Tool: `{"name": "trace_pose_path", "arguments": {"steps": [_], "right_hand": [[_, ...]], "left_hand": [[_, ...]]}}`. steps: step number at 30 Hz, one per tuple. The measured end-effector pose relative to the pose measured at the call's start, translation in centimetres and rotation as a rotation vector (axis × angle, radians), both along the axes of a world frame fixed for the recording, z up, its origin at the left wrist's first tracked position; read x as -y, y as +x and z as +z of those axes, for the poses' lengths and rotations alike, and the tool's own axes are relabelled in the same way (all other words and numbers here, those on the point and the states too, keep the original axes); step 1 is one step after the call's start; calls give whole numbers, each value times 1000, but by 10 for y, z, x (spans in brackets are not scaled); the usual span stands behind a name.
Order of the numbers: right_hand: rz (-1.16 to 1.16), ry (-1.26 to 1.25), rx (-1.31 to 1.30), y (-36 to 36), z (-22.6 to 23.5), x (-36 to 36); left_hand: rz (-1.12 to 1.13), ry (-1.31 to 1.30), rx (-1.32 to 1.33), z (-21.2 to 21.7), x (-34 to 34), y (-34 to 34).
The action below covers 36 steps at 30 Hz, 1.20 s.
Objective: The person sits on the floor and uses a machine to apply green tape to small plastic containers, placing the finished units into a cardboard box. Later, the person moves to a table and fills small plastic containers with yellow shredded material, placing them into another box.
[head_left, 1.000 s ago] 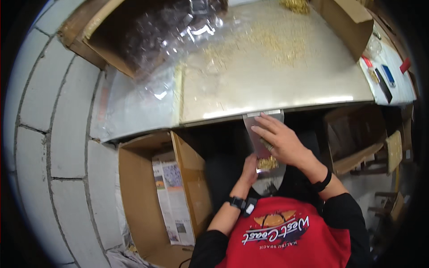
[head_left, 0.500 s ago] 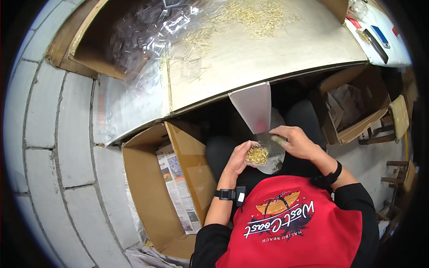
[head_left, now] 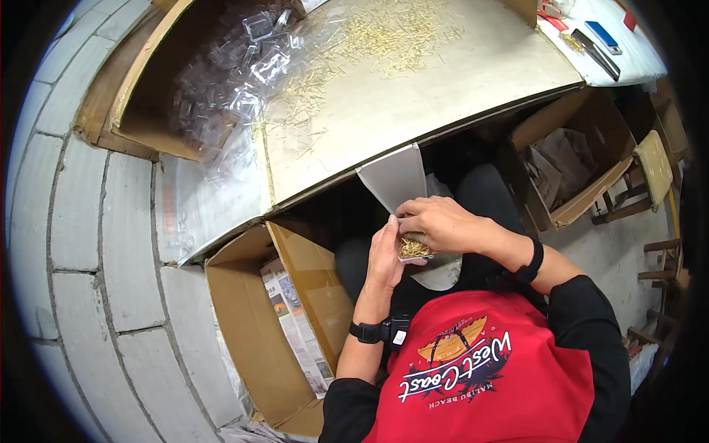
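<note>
My left hand [head_left: 385, 255] holds a small clear plastic box [head_left: 418, 258] above my lap, its fingers wrapped round the side. Many thin gold-coloured metal pins or hooks [head_left: 415, 248] fill the box; their exact kind is too small to tell. Over the far part of the box bends my right hand [head_left: 436, 224], fingers curled down at the pins and the box rim. What its fingertips pinch, if anything, is hidden. Just beyond both hands, a white chute-like panel [head_left: 395, 177] slopes down from the table edge.
Loose gold pins [head_left: 395, 33] lie spread on the table [head_left: 443, 96]. Clear plastic boxes [head_left: 251, 66] are heaped at its left. An open carton [head_left: 244, 317] stands left of my legs, another carton [head_left: 561, 162] to the right, near a stool [head_left: 656, 173]. A blue-and-white object [head_left: 604, 37] lies far right.
My right hand has moved left, from beside the box to over it, and now covers part of the pins. My left hand still holds the box. The whole view has shifted slightly.
</note>
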State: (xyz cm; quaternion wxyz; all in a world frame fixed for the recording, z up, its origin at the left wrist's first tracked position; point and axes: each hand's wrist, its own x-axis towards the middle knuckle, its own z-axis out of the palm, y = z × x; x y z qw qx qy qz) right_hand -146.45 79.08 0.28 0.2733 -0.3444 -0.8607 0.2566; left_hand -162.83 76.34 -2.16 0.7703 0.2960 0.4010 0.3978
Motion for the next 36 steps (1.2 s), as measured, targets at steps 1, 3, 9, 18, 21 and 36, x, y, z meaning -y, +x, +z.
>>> {"name": "trace_pose_path", "arguments": {"steps": [1,3,9,18,21,36], "right_hand": [[32,-34,67,-2,4,-2],[27,-50,-79,1,12,-4],[-159,73,-354,23,21,4],[69,408,-115,2,5,21],[77,384,-150,1,1,21],[-193,45,-260,-26,11,-9]], "left_hand": [[28,-10,24,1,1,0],[87,-27,73,4,2,0],[221,2,16,8,-3,-12],[283,12,27,1,-1,-10],[282,5,10,3,2,-11],[152,-19,-41,-11,12,-49]]}}
